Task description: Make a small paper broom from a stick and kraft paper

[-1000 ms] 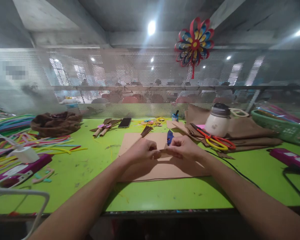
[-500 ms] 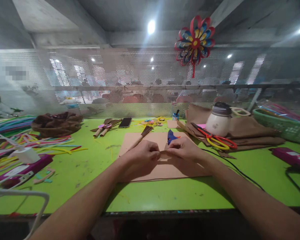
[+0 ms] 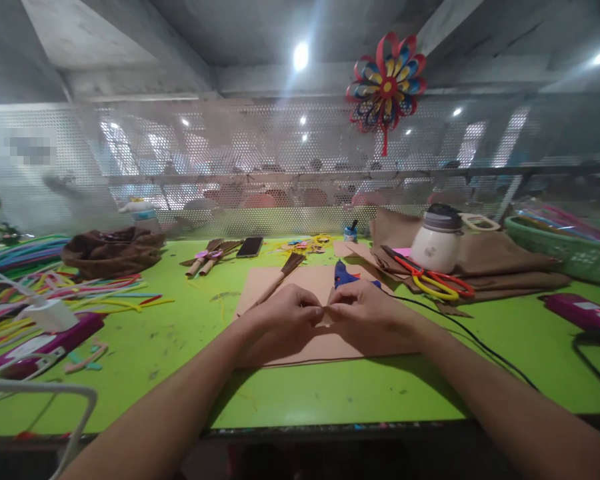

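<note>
My left hand (image 3: 295,312) and my right hand (image 3: 361,307) meet fingertip to fingertip above a brown paper sheet (image 3: 290,353). Both pinch a small brown paper piece (image 3: 326,309), mostly covered by the fingers. Just behind my right hand lies a blue glue gun (image 3: 344,274), its black cord running off to the right. A brown paper bundle with a fringed end (image 3: 283,273) rests slantwise on the sheet behind my left hand.
Two fringed bundles (image 3: 210,259) and a black phone (image 3: 250,247) lie farther back. Scissors (image 3: 433,277) lean by a white jar (image 3: 436,245) at right. Left are pipe cleaners (image 3: 100,297) and a purple power strip (image 3: 50,347); a green basket (image 3: 565,250) stands far right.
My right hand has moved slightly left, so the fingertips of both hands are closer together. Less of the small paper piece shows between them.
</note>
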`<state>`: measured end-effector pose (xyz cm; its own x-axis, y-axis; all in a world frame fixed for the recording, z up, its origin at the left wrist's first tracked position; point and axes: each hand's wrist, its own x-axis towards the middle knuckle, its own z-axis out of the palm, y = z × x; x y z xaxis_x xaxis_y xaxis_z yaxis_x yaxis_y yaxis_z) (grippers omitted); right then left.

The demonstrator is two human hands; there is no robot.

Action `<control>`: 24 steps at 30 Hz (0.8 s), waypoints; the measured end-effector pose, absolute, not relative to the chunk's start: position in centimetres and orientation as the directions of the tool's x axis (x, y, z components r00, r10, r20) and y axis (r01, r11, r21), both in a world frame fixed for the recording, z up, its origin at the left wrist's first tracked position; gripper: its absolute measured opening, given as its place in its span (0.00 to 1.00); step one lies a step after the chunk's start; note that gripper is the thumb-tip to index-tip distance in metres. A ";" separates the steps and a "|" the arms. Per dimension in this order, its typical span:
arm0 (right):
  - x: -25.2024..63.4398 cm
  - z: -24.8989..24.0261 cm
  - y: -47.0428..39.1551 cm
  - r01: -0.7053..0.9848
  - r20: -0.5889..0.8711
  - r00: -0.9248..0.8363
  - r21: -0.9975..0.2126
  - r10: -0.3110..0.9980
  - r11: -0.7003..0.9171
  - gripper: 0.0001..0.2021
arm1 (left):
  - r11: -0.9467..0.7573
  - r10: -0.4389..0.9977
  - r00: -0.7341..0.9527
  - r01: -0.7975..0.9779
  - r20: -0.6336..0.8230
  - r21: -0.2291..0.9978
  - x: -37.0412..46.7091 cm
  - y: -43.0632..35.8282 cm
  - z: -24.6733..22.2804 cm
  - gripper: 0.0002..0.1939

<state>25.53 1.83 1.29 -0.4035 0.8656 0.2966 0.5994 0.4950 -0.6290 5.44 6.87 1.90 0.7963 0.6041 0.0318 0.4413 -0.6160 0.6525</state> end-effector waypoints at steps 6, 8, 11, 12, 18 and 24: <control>25.2 1.4 1.4 0.602 0.308 -0.419 -0.610 0.854 0.515 0.08 | -0.603 0.663 0.748 0.511 0.029 0.613 5.4 6.7 2.0 0.12; 25.3 1.4 1.5 0.619 0.310 -0.409 -0.596 0.858 0.511 0.07 | -0.575 0.681 0.732 0.525 0.011 0.628 5.3 6.6 2.4 0.11; 25.5 1.2 1.8 0.625 0.313 -0.404 -0.592 0.860 0.509 0.07 | -0.587 0.675 0.738 0.520 0.019 0.621 5.3 6.5 2.8 0.11; 25.6 1.2 1.9 0.619 0.313 -0.403 -0.598 0.860 0.508 0.07 | -0.604 0.666 0.745 0.511 0.035 0.611 5.3 6.5 2.8 0.11; 25.6 1.1 2.0 0.554 0.292 -0.397 -0.680 0.870 0.481 0.08 | -0.617 0.636 0.768 0.451 0.071 0.645 5.6 6.4 2.3 0.10; 26.5 1.4 2.2 0.408 0.262 -0.358 -0.820 0.896 0.403 0.12 | -0.547 0.582 0.804 0.275 0.123 0.791 5.1 7.2 2.5 0.09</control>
